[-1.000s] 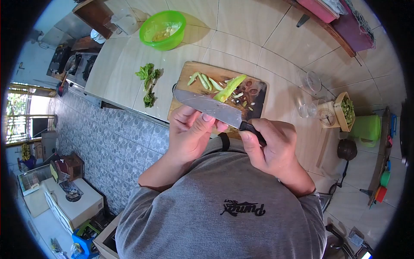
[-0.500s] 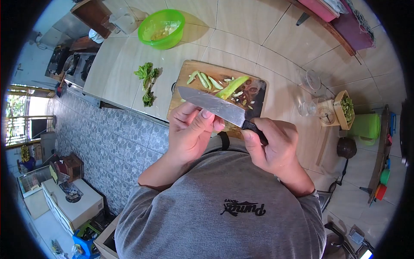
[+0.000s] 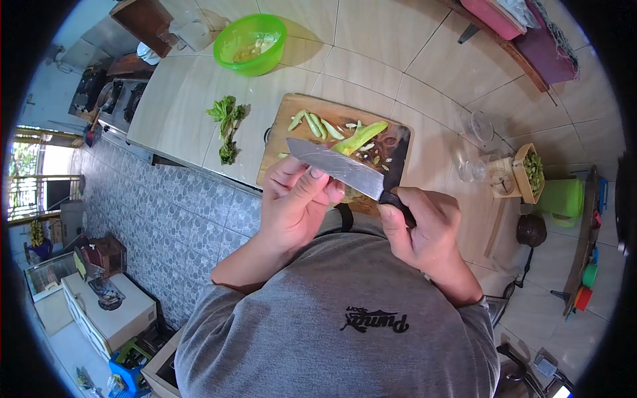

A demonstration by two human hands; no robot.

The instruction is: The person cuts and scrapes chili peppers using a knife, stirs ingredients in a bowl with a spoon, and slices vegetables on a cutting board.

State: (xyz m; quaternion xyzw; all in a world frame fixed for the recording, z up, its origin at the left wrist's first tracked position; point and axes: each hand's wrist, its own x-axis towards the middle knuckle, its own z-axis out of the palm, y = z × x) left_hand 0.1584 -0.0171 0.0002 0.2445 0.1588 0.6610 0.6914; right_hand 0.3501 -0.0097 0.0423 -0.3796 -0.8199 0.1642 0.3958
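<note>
My right hand [image 3: 428,229] is wrapped round the black handle of a kitchen knife [image 3: 345,174], its wide blade pointing up and to the left. My left hand [image 3: 292,202] is closed at the blade's lower edge, thumb against it and other fingers partly behind; what they pinch, if anything, is hidden. Beyond the knife lies a wooden cutting board [image 3: 289,109], dark at its right end. On it rest a pale green vegetable piece [image 3: 361,136], several cut green strips [image 3: 318,125] and small scraps.
Leafy greens [image 3: 227,126] lie left of the board on the tiled counter [image 3: 176,113]. Behind them stands a green bowl [image 3: 229,61] with pale pieces inside. At the right are a kitchen scale [image 3: 502,180] with chopped greens in its tray, and clear containers [image 3: 470,166].
The knife has shifted slightly right, its tip moving back along my left fingers. My right hand has moved a little right with it; my left hand stays nearly in place.
</note>
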